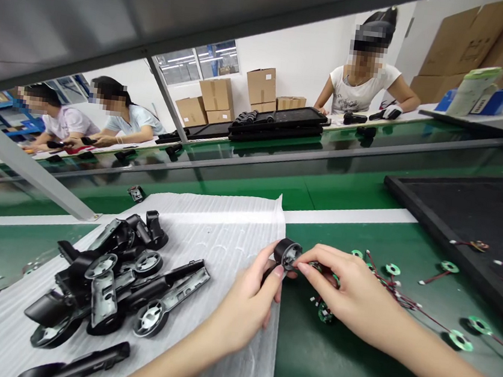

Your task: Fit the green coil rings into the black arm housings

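Observation:
My left hand is closed around a black plastic housing, its round open end facing right with grey ribbed parts inside. The rest of that housing is hidden by my fingers. My right hand is pinched at the rim of the round end; whatever sits between its fingertips is too small to make out. Left of my hands, a pile of similar black housings lies on a white foam sheet. Green ring-shaped circuit boards with red and black wires are spread on the green surface beyond my right hand.
A black tray holding wired parts stands at the right. Overhead runs a grey shelf with a slanting post at left. Across the green conveyor line, several people sit with black parts before them. Cardboard boxes stand behind.

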`<action>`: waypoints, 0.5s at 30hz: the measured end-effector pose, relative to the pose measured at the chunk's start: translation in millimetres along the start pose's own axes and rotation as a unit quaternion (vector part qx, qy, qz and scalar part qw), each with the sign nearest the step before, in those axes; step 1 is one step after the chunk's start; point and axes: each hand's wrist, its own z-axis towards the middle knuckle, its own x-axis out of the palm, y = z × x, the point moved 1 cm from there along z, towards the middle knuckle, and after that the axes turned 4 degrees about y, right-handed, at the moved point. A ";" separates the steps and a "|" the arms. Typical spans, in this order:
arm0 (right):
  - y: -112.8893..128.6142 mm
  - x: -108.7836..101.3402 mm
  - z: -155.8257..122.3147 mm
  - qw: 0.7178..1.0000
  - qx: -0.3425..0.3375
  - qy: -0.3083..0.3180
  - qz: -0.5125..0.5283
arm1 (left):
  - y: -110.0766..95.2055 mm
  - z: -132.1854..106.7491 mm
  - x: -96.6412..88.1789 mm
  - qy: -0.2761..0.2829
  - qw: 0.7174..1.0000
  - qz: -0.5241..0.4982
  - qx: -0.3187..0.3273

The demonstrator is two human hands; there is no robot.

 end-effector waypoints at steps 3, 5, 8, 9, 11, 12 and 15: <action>1.1 0.6 0.7 0.999 0.026 0.021 0.034 | 0.2 0.4 -1.4 0.010 1.000 -0.011 -0.006; 1.4 0.7 0.9 0.997 0.046 0.031 0.051 | 0.4 1.0 -2.0 0.016 1.000 0.000 -0.007; 1.5 1.2 1.4 0.995 0.067 0.038 0.068 | 0.0 1.6 -1.7 0.014 1.000 0.026 -0.005; 1.5 1.5 1.6 0.995 0.068 0.040 0.067 | -0.3 1.7 -1.4 0.010 1.000 0.029 -0.005; 1.7 2.2 1.7 0.996 0.063 0.036 0.056 | -1.0 1.9 -1.2 0.004 0.999 0.035 0.000; 1.9 2.6 1.7 0.997 0.057 0.032 0.049 | -1.3 1.9 -1.3 0.000 0.999 0.044 0.005; 2.9 4.7 0.7 0.998 0.034 0.027 0.038 | -1.4 2.2 -2.1 -0.009 0.995 0.095 0.025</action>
